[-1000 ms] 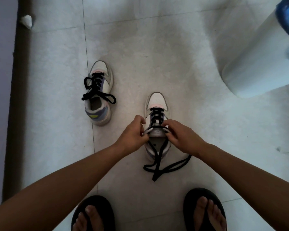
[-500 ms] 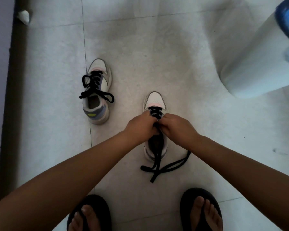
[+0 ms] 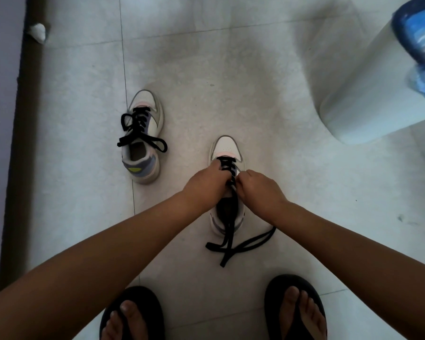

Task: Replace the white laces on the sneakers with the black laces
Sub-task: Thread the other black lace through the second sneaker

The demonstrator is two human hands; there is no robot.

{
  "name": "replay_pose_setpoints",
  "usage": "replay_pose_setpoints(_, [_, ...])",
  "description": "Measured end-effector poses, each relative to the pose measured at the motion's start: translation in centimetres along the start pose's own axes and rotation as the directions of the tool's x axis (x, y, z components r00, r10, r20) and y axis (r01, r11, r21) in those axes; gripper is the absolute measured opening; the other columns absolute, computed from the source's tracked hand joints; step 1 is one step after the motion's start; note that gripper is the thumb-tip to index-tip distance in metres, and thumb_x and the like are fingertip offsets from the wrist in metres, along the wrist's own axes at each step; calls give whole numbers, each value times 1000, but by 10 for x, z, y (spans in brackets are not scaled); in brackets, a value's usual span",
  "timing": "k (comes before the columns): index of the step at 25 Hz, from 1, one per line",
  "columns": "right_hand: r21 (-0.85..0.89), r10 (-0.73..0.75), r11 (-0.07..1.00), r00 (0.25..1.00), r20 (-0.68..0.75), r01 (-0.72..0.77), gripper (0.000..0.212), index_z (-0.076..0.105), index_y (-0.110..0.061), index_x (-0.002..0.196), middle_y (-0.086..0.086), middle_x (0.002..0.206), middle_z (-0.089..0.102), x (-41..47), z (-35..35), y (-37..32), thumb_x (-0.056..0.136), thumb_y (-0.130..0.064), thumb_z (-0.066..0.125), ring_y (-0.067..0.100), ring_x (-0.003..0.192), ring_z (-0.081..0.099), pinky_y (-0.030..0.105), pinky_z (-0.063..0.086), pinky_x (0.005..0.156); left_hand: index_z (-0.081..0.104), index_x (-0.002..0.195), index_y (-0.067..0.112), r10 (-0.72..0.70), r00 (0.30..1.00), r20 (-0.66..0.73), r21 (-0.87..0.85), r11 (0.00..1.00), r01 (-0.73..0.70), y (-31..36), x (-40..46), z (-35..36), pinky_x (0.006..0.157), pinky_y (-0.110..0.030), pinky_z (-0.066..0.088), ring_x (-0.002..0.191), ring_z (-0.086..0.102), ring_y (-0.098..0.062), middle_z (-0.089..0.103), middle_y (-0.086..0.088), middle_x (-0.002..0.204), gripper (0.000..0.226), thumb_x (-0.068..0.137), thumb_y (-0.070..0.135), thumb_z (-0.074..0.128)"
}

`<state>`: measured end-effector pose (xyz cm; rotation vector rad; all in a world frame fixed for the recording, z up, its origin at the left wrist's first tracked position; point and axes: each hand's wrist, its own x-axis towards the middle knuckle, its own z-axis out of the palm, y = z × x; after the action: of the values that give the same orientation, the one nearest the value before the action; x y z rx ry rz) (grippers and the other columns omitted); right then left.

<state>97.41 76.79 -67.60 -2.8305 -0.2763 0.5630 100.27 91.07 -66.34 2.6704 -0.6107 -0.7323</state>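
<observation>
Two white and grey sneakers stand on the tiled floor, toes pointing away from me. The left sneaker (image 3: 142, 141) carries a black lace tied in a bow. The right sneaker (image 3: 225, 153) is threaded with a black lace (image 3: 233, 244) whose loose ends trail over the heel onto the floor. My left hand (image 3: 205, 185) and my right hand (image 3: 260, 190) meet over this shoe's tongue, each pinching the black lace at the upper eyelets. My fingers hide the middle of the lacing.
A white cylindrical appliance (image 3: 368, 94) with a blue bottle stands at the right. A dark baseboard (image 3: 17, 143) runs along the left wall, with a small white lump (image 3: 37, 33) beside it. My feet in black flip-flops (image 3: 296, 310) stand close behind the right sneaker.
My hands moved from the shoe's opening up toward the toe and closed together over the lacing. The loose lace ends on the floor barely shifted.
</observation>
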Motion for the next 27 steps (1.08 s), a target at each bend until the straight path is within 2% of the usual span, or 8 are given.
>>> replay_pose_setpoints(3, [22, -46, 999, 998, -32, 47, 24, 52, -7, 110, 9, 107, 58, -6, 5, 5, 100, -23, 36, 24, 92, 54, 28, 33, 65, 55, 120, 12, 18, 999, -28, 174, 985, -13, 4, -4, 3, 65, -29, 36, 97, 57, -26, 46, -9, 122, 31, 93, 26, 50])
replay_pose_setpoints(8, [-18, -129, 992, 989, -69, 128, 29, 55, -7, 111, 9, 105, 59, -9, 5, 12, 101, -26, 35, 24, 94, 54, 30, 37, 68, 70, 101, 9, -57, 992, 108, 13, 998, 56, 3, 14, -10, 67, -28, 41, 93, 59, -27, 57, -11, 110, 21, 85, 14, 56])
replay_pose_setpoints(12, [42, -155, 986, 984, -88, 159, 25, 58, -2, 105, 14, 101, 59, -7, 3, 9, 98, -20, 43, 29, 92, 53, 33, 35, 65, 66, 98, 3, -128, 974, 186, 89, 990, 113, 15, 24, -15, 71, -27, 40, 96, 60, -28, 63, -14, 104, 17, 85, 12, 57])
replay_pose_setpoints(14, [85, -199, 974, 973, -119, 210, 20, 60, 1, 101, 17, 97, 60, -7, -1, 9, 95, -16, 50, 32, 88, 54, 35, 36, 62, 61, 82, 9, -121, 974, 193, 59, 992, 111, 16, 28, -21, 65, -21, 39, 85, 59, -24, 64, -11, 92, 6, 85, 11, 56])
replay_pose_setpoints(16, [105, -268, 953, 951, -154, 286, 14, 63, 3, 97, 19, 91, 62, -8, -4, 9, 90, -8, 57, 34, 83, 58, 36, 41, 58, 46, 59, 15, -120, 969, 217, -4, 992, 123, 13, 29, -29, 48, -12, 35, 62, 50, -14, 54, -2, 65, 27, 84, 10, 56])
replay_pose_setpoints(18, [117, -312, 936, 937, -157, 332, 13, 65, 3, 96, 20, 88, 62, -10, -5, 6, 87, -4, 59, 35, 79, 59, 39, 46, 57, 47, 57, 18, -153, 942, 298, -117, 974, 195, 5, 30, -32, 40, -8, 34, 51, 46, -6, 49, 5, 57, 30, 84, 8, 59])
replay_pose_setpoints(22, [195, -269, 935, 950, -157, 297, 18, 64, 0, 104, 18, 95, 63, -5, -4, 1, 89, -5, 55, 33, 85, 58, 39, 47, 67, 58, 68, 9, -204, 896, 395, -320, 884, 342, -9, 28, -33, 71, -26, 55, 64, 59, -15, 57, -3, 65, 16, 82, 6, 64])
replay_pose_setpoints(27, [418, -48, 908, 998, 26, 33, 21, 65, -14, 109, 0, 97, 58, 10, -9, -2, 91, -20, 57, 15, 88, 53, 22, 35, 71, 62, 80, 0, -246, 892, 380, -534, 729, 429, -19, 24, -18, 91, -38, 51, 82, 59, -23, 59, -15, 85, 10, 88, 6, 61])
